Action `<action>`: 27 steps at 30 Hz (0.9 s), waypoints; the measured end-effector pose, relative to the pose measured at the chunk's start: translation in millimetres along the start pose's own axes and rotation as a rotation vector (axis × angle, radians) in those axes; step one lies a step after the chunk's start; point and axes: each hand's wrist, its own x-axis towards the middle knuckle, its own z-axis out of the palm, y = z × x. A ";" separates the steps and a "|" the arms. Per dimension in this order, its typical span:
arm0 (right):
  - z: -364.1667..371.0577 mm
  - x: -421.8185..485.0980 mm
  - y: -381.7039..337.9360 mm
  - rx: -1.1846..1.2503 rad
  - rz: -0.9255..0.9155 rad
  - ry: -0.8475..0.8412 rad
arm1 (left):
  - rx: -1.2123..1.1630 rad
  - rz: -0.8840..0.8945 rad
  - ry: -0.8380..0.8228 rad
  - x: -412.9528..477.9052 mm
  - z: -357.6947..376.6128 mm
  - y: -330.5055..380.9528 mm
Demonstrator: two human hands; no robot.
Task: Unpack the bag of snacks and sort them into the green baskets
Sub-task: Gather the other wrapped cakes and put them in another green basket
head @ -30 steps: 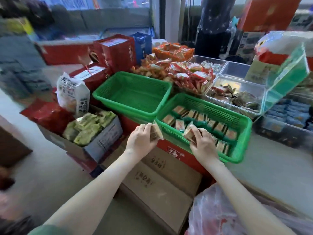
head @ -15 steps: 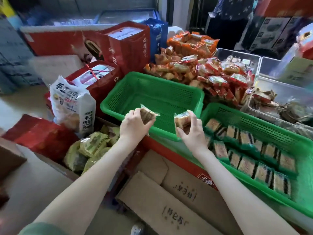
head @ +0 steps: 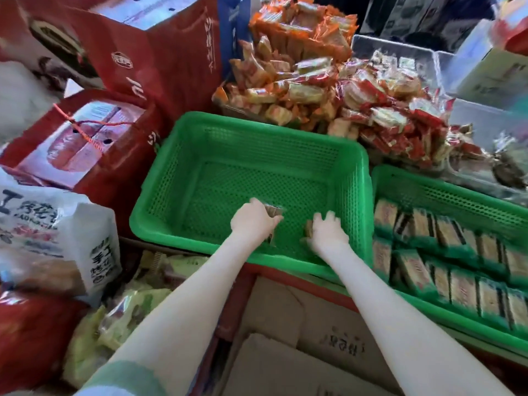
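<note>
Green plastic mesh basket (head: 257, 124) at centre frame takes 2 hands. The left hand (head: 253, 221) grips a clear-wrapped snack packet (head: 275, 210) just above the basket floor. The right hand (head: 328, 231), fingers curled, holds a second packet (head: 309, 227) beside it. At right, a second green basket (head: 445, 181) holds rows of green-edged biscuit packets (head: 457, 270). Behind them, upper centre, heap red and orange snacks (head: 328, 90).

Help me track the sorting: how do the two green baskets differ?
The left basket holds only the two snacks gripped by the left hand and right hand; the right basket holds neat rows of packets. The left basket shows whole; the right basket runs off frame. Both are green mesh plastic, side by side.
</note>
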 end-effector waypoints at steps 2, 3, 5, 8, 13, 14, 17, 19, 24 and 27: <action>-8.2 -8.6 2.8 -0.222 -0.045 0.067 | -0.010 0.036 -0.087 6.2 14.8 12.7; -11.6 -14.0 6.8 -0.294 -0.065 0.093 | -0.009 0.061 -0.129 7.0 21.9 20.2; -12.8 -25.1 22.0 -0.363 -0.131 0.165 | 0.008 0.111 -0.196 5.6 35.2 35.5; -11.7 -45.4 47.9 -0.292 -0.204 0.295 | 0.026 0.123 -0.207 2.4 45.7 52.7; -8.2 -63.3 69.3 -0.042 -0.228 0.297 | -0.066 0.089 -0.100 0.0 32.2 64.4; -6.9 -64.7 70.2 -0.011 -0.240 0.299 | -0.056 0.095 -0.103 -5.0 31.1 70.0; -3.0 -71.0 70.5 0.076 -0.234 0.323 | 0.060 0.167 -0.254 -24.8 41.4 84.5; -2.1 -78.2 75.0 0.150 -0.223 0.353 | 0.069 0.180 -0.326 -35.0 47.5 89.0; -3.4 -108.9 112.1 0.331 -0.202 0.449 | 0.089 0.191 -0.127 -68.6 32.9 109.3; -4.0 -138.7 151.1 0.414 -0.171 0.493 | 0.123 0.328 0.061 -115.0 35.0 141.8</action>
